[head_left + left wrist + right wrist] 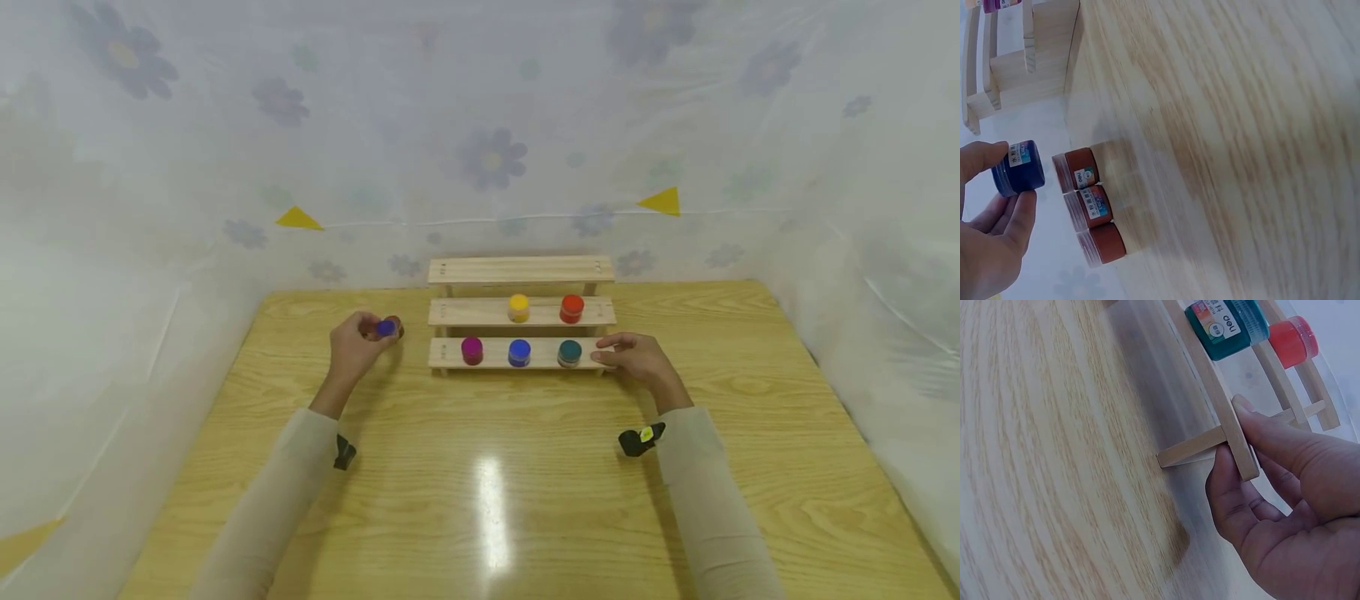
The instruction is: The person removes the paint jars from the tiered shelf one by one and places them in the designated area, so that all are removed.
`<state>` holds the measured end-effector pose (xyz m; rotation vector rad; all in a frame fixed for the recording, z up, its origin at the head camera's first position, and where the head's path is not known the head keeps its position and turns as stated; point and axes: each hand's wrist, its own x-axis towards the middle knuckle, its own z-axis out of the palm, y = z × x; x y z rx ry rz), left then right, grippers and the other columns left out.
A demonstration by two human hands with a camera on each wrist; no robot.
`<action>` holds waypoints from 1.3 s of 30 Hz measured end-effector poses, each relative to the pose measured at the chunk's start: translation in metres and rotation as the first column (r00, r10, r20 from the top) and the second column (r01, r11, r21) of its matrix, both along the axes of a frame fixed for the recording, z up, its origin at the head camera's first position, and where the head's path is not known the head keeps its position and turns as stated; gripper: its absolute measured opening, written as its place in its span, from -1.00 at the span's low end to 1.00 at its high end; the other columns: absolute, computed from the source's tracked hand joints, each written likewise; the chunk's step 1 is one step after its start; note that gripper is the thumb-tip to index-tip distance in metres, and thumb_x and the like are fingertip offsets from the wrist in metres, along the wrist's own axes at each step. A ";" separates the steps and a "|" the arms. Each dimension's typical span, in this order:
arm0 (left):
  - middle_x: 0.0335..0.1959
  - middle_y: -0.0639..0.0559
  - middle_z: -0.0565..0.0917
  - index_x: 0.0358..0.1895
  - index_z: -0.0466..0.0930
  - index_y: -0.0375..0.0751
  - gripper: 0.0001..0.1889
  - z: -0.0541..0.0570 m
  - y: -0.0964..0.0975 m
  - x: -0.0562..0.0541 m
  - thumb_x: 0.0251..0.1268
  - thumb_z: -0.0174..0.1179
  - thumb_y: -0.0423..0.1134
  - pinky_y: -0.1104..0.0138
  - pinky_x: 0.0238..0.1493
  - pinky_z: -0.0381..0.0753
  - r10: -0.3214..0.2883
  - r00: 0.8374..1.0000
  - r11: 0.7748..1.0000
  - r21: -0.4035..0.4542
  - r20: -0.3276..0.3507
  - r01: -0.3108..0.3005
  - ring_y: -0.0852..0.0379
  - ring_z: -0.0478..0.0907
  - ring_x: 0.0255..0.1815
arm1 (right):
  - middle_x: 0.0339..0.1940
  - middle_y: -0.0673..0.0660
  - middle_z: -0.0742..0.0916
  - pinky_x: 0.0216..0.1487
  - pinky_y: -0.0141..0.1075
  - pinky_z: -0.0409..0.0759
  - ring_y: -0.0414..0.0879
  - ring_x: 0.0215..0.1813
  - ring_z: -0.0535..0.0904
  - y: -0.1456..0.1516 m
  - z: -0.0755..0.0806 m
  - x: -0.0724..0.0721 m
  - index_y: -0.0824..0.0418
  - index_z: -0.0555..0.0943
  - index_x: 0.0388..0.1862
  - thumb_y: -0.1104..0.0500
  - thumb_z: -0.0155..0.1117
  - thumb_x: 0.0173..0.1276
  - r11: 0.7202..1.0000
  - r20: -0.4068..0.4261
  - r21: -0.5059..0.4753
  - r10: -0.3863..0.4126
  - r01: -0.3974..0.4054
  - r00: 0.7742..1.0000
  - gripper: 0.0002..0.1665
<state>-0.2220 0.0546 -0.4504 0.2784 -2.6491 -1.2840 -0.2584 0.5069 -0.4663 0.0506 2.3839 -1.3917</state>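
Observation:
In the left wrist view my left hand [352,348] pinches a dark blue paint jar [1027,170] between thumb and fingers, above the table. Right beside it, several brown paint jars [1099,205] stand in a row, mostly covered by the hand in the head view. My right hand [639,358] grips the right end of the lowest step of a three-step wooden rack [521,269], thumb on top and fingers beneath. On that step sit a magenta jar [472,351], a blue jar [519,353] and a teal jar [570,353].
The middle step carries a yellow jar [518,308] and a red jar [572,309]. Behind the rack hangs a flowered plastic sheet [491,158], with yellow triangles on it. The wood-grain table [420,483] reaches toward me.

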 end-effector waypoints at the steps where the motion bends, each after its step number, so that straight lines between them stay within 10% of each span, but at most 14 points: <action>1: -0.08 -0.31 0.63 -0.03 0.51 -0.38 -0.58 -0.001 0.000 0.000 0.05 0.39 -0.29 0.08 0.03 0.66 0.001 1.000 1.000 0.008 0.017 -0.001 -0.19 0.60 -0.04 | -0.26 0.02 0.56 -0.13 -0.26 0.49 -0.04 -0.18 0.40 0.000 0.000 0.000 0.26 0.55 0.13 -0.06 0.37 0.22 1.000 0.001 0.000 -0.001 0.001 1.000 -0.40; 18: -0.04 -0.30 0.58 -0.03 0.45 -0.38 -0.58 -0.009 -0.003 -0.001 0.10 0.37 -0.27 0.14 -0.03 0.66 -0.007 0.980 1.000 -0.004 0.197 0.008 -0.17 0.56 -0.01 | -0.35 -0.04 0.54 -0.23 -0.27 0.48 -0.10 -0.27 0.37 0.002 -0.002 0.000 0.27 0.55 0.12 -0.05 0.38 0.21 1.000 0.005 -0.026 -0.006 0.006 1.000 -0.40; 39: -0.10 -0.32 0.60 -0.05 0.46 -0.41 -0.58 -0.018 -0.003 -0.011 0.10 0.38 -0.25 0.13 -0.05 0.65 0.016 0.980 0.993 -0.117 0.197 0.008 -0.17 0.57 -0.06 | -0.36 -0.04 0.54 -0.24 -0.25 0.50 -0.09 -0.29 0.41 0.001 -0.003 -0.001 0.23 0.55 0.12 -0.08 0.38 0.19 0.999 0.015 -0.043 -0.004 0.005 1.000 -0.40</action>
